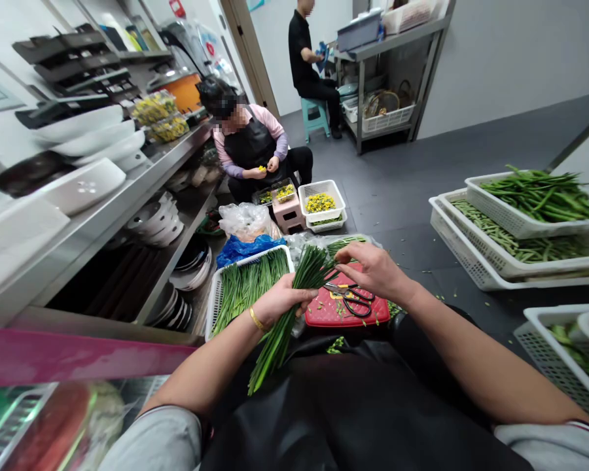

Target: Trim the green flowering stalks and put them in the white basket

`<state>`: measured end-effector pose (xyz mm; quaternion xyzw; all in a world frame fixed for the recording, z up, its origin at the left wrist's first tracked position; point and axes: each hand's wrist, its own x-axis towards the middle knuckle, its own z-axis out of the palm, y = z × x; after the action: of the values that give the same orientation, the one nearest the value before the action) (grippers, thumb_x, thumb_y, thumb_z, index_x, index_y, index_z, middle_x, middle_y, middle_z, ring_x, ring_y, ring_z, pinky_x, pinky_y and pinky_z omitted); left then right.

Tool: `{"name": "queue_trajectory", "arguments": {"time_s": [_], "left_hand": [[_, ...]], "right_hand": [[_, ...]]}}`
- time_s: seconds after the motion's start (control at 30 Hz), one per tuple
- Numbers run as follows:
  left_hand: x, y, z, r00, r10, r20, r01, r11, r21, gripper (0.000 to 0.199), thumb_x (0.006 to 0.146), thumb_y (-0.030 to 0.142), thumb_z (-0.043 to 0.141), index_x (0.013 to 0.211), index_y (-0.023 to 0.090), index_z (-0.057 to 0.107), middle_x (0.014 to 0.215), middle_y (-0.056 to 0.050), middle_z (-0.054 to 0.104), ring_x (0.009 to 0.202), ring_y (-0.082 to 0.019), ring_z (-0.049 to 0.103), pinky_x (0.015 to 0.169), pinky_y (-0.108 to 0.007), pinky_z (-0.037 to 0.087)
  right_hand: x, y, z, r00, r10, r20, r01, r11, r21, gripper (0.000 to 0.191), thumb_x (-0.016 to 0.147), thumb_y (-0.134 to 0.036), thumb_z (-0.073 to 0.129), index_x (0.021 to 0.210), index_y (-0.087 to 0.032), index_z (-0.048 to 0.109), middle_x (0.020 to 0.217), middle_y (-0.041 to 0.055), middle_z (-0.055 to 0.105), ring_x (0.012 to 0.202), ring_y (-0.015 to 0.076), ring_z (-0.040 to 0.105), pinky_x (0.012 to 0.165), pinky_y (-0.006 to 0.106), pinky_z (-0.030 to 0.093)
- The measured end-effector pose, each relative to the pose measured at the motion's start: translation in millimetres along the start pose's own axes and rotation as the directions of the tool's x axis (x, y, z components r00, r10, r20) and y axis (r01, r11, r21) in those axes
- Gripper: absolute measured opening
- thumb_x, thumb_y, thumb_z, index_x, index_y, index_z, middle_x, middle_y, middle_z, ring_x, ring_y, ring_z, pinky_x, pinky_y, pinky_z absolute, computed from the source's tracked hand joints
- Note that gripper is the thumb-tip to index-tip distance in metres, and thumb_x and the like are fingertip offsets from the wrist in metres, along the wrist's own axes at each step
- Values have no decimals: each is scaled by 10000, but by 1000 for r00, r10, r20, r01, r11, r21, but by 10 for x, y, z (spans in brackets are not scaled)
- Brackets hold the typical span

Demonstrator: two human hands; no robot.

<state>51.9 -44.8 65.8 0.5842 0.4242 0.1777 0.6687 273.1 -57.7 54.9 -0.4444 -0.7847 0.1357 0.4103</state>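
My left hand (279, 302), with a gold bracelet at the wrist, is wrapped round a bunch of green chive stems (307, 268). The bunch slants from my lap up to the right. At its far tips my right hand (366, 265) pinches with bent fingers on the stem ends; the exact stem is too small to make out. Below my right hand lies a pair of black-handled scissors (356, 302) on a red stool top (324, 313), among green clippings. Left of the bunch stands a white basket (216, 294) filled with more chive stems (255, 281).
A co-worker (250, 144) sits ahead, handling yellow flowers, beside a white basket of flowers (321, 203). Another person (307, 59) sits farther back. Metal shelving (142, 183) with dishes runs along the left. Baskets of green beans (520, 226) stand on the right.
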Motion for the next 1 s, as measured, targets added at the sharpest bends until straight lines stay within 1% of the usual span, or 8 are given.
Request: {"name": "queue_trajectory", "arguments": {"time_s": [0.2,0.37,0.47,0.57,0.67,0.77,0.87,1.0], "left_hand": [[-24,23,-24,999,-32,-12,30,987,-156,403,565,453,774,582,142,519,409,50,488,309,-64,410,336,-190,286],[-3,-6,5,998,3,-55,-11,988,-152,407,568,413,778,483,142,486,364,35,457,307,-63,402,348,-200,288],[6,-29,36,999,-2,-49,-4,993,-121,392,579,396,772,476,138,495,371,31,468,313,-60,405,349,-199,282],[15,-42,31,998,-9,-62,2,993,-117,404,575,409,767,468,146,480,368,35,458,317,-59,401,351,-201,284],[37,-46,-1,996,-27,-82,15,989,-144,403,558,418,774,491,153,478,372,46,445,320,-58,389,348,-204,278],[63,-45,-12,997,-27,-71,16,990,-142,401,547,416,780,503,151,483,377,46,455,319,-59,398,350,-202,289],[76,-45,-5,998,-32,-50,24,988,-151,403,548,417,783,503,150,484,377,43,465,310,-59,400,345,-201,291],[81,-52,-9,999,-27,-26,22,986,-168,402,563,409,784,510,148,483,381,44,462,306,-60,404,346,-204,294]], "right_hand": [[-29,-77,9,1000,-6,10,7,997,-79,66,782,-164,531,728,-184,564,738,27,588,680,136,534,678,270,416],[-18,-120,234,969,211,-130,-178,957,227,109,736,-233,538,635,-197,515,651,9,554,625,132,511,641,268,428],[48,-17,389,856,493,-154,-306,724,618,179,716,-345,542,613,-207,493,575,-7,531,552,130,499,577,271,449],[72,104,339,738,646,-196,-217,502,837,294,744,-472,514,606,-214,485,557,4,535,554,149,542,635,326,510],[0,90,124,799,506,-325,-198,731,653,333,817,-518,520,706,-216,607,726,52,645,731,191,627,783,385,517],[-75,-34,-10,933,113,-341,-71,988,134,212,836,-425,605,881,-237,693,981,78,683,979,227,616,918,410,460],[-74,-106,38,955,-185,-231,128,962,-242,123,868,-308,587,868,-261,700,962,48,685,1063,226,572,959,416,413],[-43,-92,224,950,-288,-117,208,868,-451,165,882,-213,526,798,-221,668,852,47,663,976,205,558,1006,409,359]]}}
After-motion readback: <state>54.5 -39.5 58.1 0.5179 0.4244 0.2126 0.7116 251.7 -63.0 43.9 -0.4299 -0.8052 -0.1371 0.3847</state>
